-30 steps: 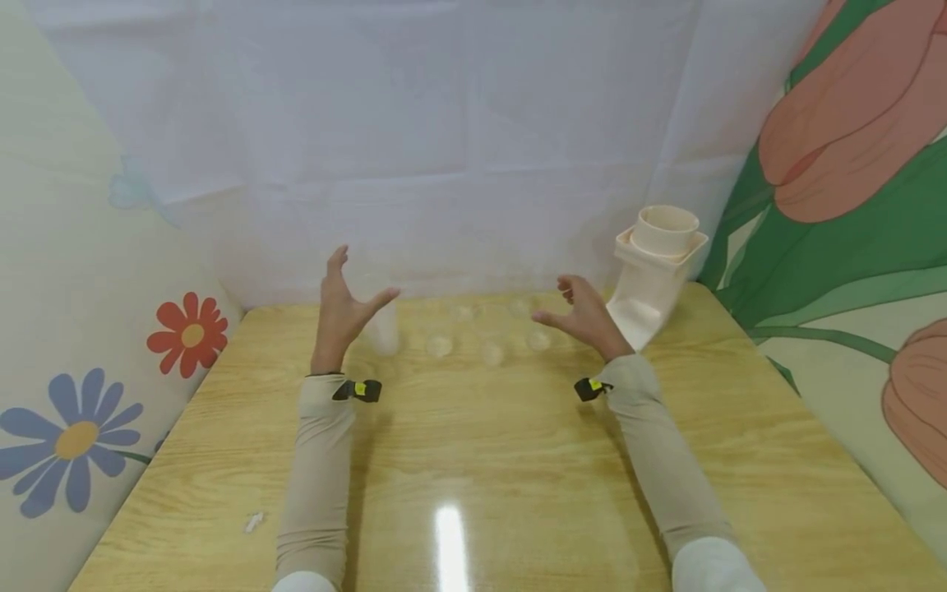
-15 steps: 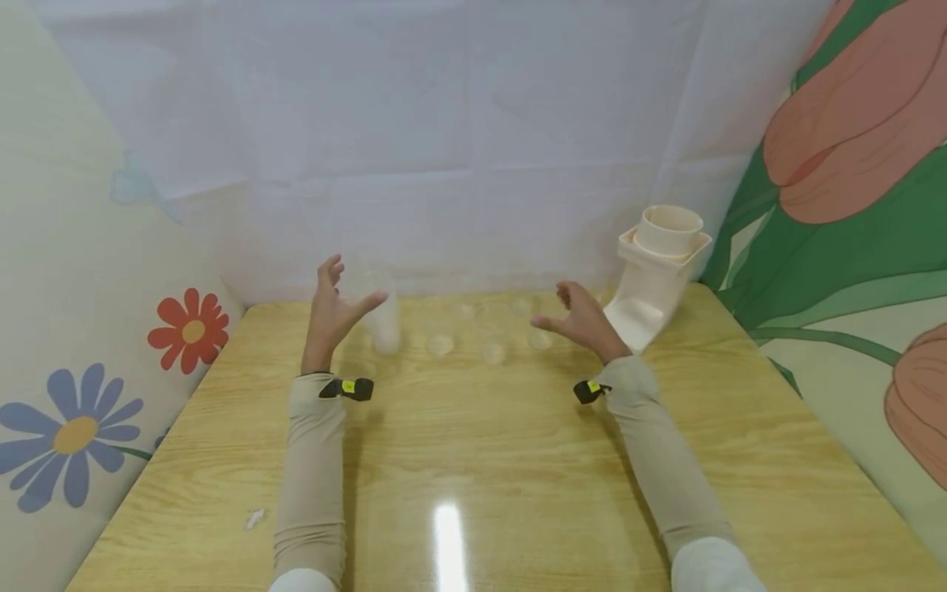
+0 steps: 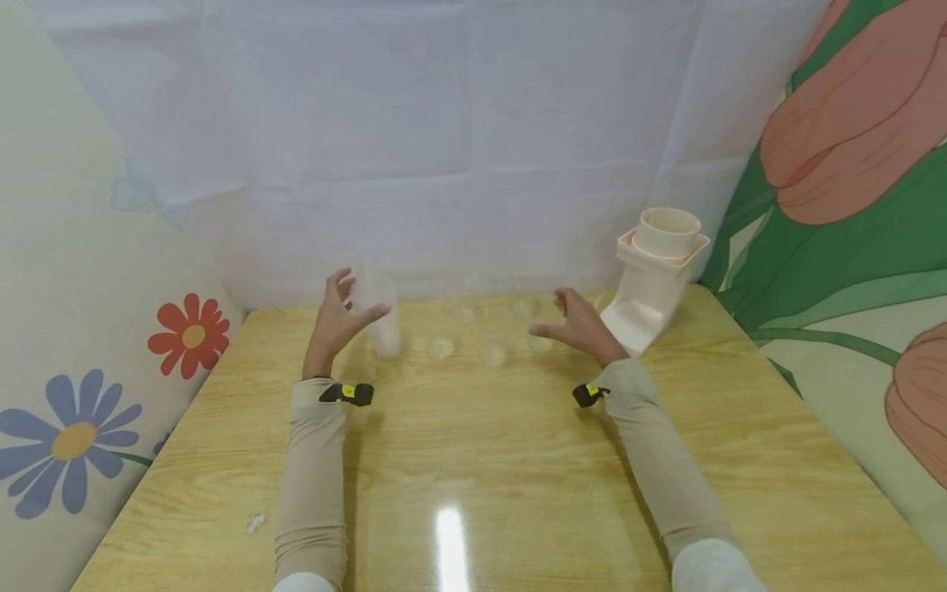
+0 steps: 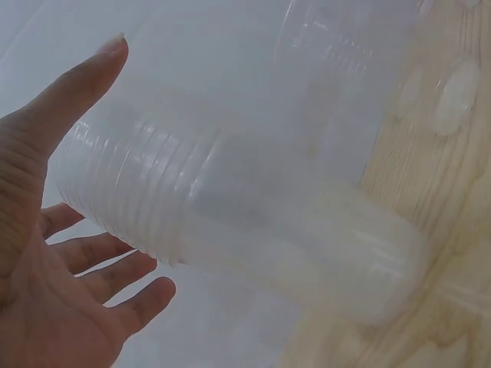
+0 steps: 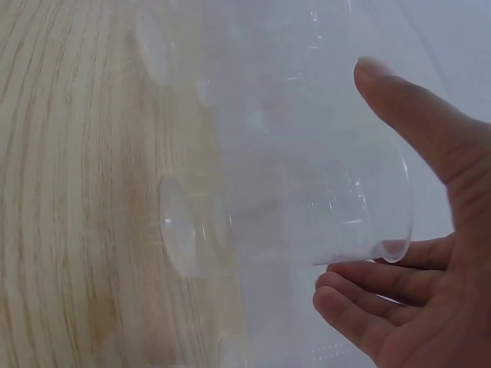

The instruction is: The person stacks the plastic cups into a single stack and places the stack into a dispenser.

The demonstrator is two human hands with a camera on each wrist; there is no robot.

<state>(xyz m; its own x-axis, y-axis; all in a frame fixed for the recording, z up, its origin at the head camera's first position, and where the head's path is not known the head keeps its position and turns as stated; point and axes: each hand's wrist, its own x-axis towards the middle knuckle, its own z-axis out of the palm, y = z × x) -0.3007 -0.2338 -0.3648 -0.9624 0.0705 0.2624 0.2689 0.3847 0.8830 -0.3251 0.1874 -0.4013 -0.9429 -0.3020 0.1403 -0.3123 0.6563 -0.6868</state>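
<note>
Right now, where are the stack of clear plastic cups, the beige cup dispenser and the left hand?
stack of clear plastic cups (image 3: 379, 316), head view, on its side wall.
beige cup dispenser (image 3: 649, 284), head view, on its slanted body.
left hand (image 3: 334, 325), head view, on the back of the hand.

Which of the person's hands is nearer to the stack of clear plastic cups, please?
Left. The left hand is open right beside the stack of clear cups; the right hand is far across the table, near the beige dispenser.

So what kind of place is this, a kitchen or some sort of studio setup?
Most likely a staged recording booth, not a kitchen: a glossy light wooden table is boxed in by a plain white cloth backdrop and flower-printed side panels, with only clear plastic cups and a cream plastic cup dispenser on it.
</note>
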